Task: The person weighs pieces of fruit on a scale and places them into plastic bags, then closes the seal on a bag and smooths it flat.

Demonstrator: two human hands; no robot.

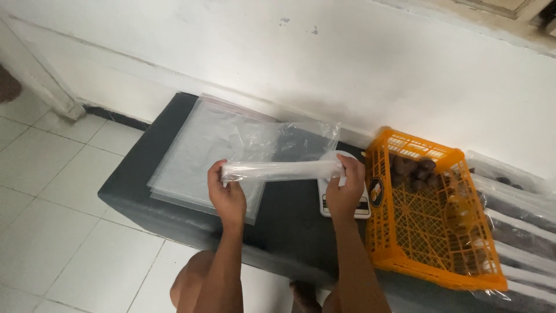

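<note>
A clear plastic bag (284, 168) is stretched between both my hands, its lower part rolled into a tight band and its upper part fanned out loosely behind. My left hand (227, 194) pinches the band's left end. My right hand (345, 188) pinches the right end, just above a small white scale (345, 206). Under and behind the left hand lies a flat stack of clear bags (202, 150) on a dark grey low table (133, 174).
An orange plastic crate (431, 214) with dark brown lumps inside stands right of the scale. Filled clear bags (515, 214) lie in a row beyond it at the right. A white wall runs behind the table; white floor tiles lie at the left. My knees show below.
</note>
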